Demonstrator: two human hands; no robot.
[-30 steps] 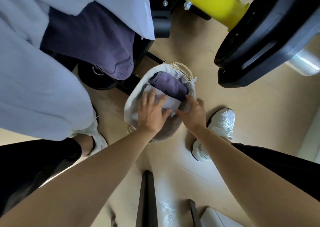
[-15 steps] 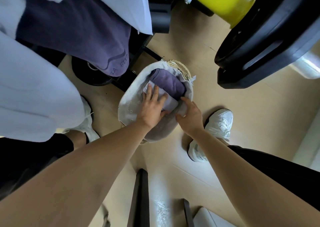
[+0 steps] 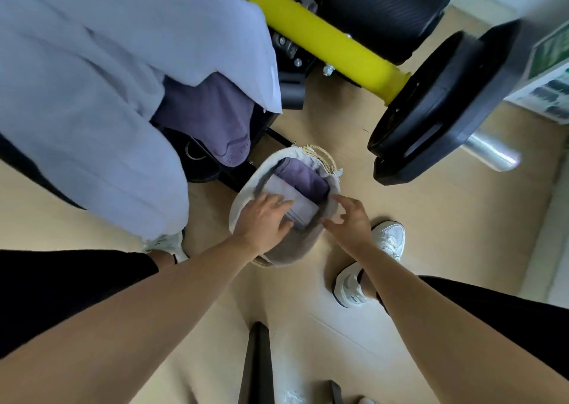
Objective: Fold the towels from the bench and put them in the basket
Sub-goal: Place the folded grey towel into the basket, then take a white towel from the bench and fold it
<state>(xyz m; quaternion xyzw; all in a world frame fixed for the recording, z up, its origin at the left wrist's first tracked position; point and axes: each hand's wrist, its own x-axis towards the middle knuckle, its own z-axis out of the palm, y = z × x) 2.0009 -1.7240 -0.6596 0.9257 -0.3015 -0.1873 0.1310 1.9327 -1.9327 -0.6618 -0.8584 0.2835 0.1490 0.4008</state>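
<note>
A round basket [image 3: 246, 202] with a pale cloth liner stands on the floor between my feet. Inside lie a folded dark purple towel [image 3: 303, 177] at the far side and a folded pale lavender towel [image 3: 300, 208] in front of it. My left hand [image 3: 263, 220] rests flat on the lavender towel's near left corner, fingers straight. My right hand [image 3: 349, 220] hovers at the basket's right rim with fingers spread, holding nothing. Unfolded towels hang off the bench at upper left: a large pale blue towel [image 3: 92, 96] over a purple towel [image 3: 215, 120].
A yellow machine bar [image 3: 323, 34] and black weight plates [image 3: 437, 102] stand beyond the basket at the right. My white shoes [image 3: 388, 237] are beside the basket. A dark bar [image 3: 257, 363] lies on the tan floor near me.
My right hand has come up off the towels to the basket's rim and opened. My left hand slid toward the lavender towel's near corner. My view has pulled back and up.
</note>
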